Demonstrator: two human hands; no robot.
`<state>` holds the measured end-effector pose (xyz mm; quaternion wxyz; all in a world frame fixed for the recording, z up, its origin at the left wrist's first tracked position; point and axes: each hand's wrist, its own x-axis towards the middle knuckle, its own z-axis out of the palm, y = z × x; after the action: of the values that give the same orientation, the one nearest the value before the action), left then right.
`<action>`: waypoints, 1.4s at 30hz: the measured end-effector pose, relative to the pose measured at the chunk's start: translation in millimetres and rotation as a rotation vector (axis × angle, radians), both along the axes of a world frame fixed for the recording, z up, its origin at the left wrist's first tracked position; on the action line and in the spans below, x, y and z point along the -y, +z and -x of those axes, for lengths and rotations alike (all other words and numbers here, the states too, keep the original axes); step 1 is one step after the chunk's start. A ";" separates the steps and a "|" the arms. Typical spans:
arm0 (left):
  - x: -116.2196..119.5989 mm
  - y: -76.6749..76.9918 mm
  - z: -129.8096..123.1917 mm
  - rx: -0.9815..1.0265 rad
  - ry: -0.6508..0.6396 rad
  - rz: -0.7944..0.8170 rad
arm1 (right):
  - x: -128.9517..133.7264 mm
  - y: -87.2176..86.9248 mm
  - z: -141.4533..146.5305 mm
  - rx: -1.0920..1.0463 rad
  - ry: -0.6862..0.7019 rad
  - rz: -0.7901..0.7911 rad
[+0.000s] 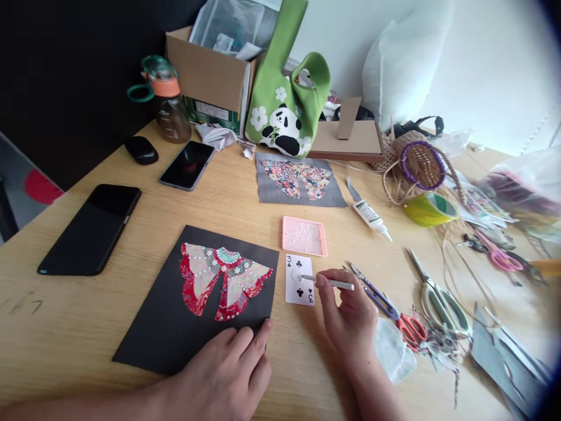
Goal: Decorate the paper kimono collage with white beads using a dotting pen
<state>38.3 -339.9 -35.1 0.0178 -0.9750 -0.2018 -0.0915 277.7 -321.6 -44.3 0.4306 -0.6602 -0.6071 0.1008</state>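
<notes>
My left hand [232, 365] rests on the lower right edge of a black card [162, 316], its index finger stretched out and nothing held. On that card lies a collar-shaped fabric piece [197, 275] in red, cream and green, dotted with pearl-like beads. Between the thumb and fingers of my right hand [350, 316] is a slim white pen-like stick [337, 284]. Its tip is over a white blob on a three of clubs playing card [291, 292]. Behind the playing card sits a pink tray [323, 237] with small white beads scattered in it.
A glue bottle [371, 216] lies by a grey sheet with a patterned piece [280, 175]. To the right are orange-handled scissors [409, 330], green-handled scissors [445, 307] and yellow tape [425, 210]. Phones [92, 231], a water bottle [170, 114] and a green panda bag [280, 111] stand left and behind.
</notes>
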 end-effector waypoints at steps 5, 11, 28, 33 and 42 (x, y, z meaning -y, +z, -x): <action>-1.5 1.5 -0.2 -0.011 -0.017 -0.005 | -0.7 -0.8 0.7 -0.012 -0.005 -0.063; -3.0 3.4 -1.3 -0.026 -0.036 -0.008 | -0.9 -2.3 -0.3 -0.018 -0.015 -0.116; -1.5 6.0 -0.7 -0.024 -0.022 -0.012 | 2.7 -5.7 -1.1 -0.132 -0.018 -0.015; 0.0 4.6 -0.1 -0.025 -0.022 -0.015 | 2.7 -7.6 -2.1 -0.137 -0.030 -0.004; 4.2 -1.3 0.0 0.053 0.055 -0.032 | 2.8 2.5 0.5 -0.204 -0.083 0.040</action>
<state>38.3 -344.1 -36.5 0.0308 -0.9658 -0.2276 -0.1199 277.2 -324.4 -41.9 0.4807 -0.6797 -0.5300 0.1616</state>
